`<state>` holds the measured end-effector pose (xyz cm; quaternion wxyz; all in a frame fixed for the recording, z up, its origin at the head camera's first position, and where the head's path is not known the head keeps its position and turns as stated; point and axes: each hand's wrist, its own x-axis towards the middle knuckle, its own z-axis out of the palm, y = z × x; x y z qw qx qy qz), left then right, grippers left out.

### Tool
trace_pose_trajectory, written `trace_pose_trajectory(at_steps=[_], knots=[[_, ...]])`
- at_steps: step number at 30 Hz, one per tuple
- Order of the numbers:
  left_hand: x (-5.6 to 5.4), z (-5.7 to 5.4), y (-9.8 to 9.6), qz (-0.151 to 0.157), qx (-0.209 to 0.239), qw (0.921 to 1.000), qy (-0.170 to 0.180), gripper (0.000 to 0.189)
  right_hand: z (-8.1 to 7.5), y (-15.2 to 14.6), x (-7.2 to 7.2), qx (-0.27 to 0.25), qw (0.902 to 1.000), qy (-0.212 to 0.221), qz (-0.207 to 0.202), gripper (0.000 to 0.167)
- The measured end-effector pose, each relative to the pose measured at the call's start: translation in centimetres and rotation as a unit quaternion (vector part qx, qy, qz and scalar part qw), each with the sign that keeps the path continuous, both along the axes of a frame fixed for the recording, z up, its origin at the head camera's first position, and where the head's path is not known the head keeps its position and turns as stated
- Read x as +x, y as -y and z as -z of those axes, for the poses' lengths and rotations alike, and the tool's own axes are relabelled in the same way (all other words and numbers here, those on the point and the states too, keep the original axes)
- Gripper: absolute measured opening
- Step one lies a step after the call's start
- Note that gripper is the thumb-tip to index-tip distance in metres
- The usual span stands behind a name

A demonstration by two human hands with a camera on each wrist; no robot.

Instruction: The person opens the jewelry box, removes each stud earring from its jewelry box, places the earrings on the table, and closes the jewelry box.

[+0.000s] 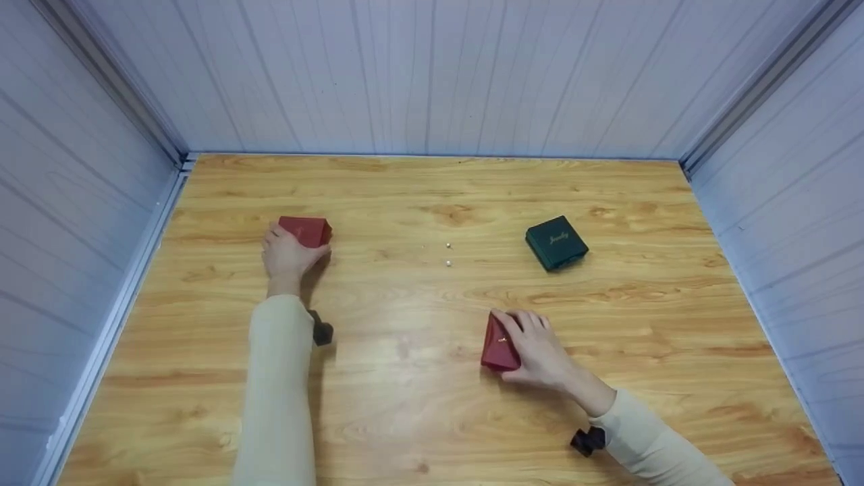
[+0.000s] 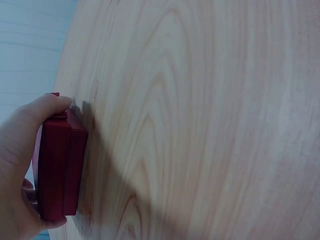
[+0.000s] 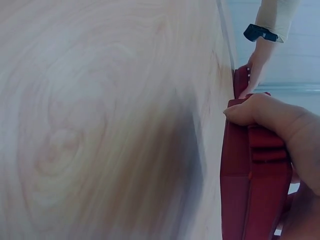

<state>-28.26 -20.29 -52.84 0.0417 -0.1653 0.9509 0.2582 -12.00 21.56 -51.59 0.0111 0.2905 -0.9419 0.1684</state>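
Note:
At the far left of the head view, my left hand (image 1: 287, 258) grips a small red jewelry box (image 1: 309, 231) that has a faint mark on its lid. The left wrist view shows the thumb at one end of this closed red box (image 2: 59, 165) and fingers at the other. My right hand (image 1: 545, 352) holds a second red jewelry box (image 1: 498, 348), right of centre, with a gold mark on its lid. In the right wrist view the thumb lies over the edge of that closed box (image 3: 250, 185); part of the other fingers is hidden behind it.
Two tiny white beads or studs, a far one (image 1: 448, 246) and a near one (image 1: 448, 263), lie mid-table. A dark green box (image 1: 557, 243) with gold lettering stands at the right. Pale panel walls (image 1: 432, 81) enclose the wooden table (image 1: 405, 418) at the back and sides.

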Motion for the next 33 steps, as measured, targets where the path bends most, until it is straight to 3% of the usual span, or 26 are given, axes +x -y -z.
trace_pose_trajectory(at_steps=[18, 33], knots=[[0.3, 0.0, 0.3, 0.010, -0.012, 0.9998, -0.016, 0.101, 0.1, -2.5, -0.1, -0.007, 0.9975, -0.008, 0.069, 0.097], [1.5, -1.4, -1.3, 0.061, -0.028, 0.9949, -0.075, 0.098, 0.5, -4.4, -0.8, -0.026, 0.9870, 0.006, 0.159, 0.095]])
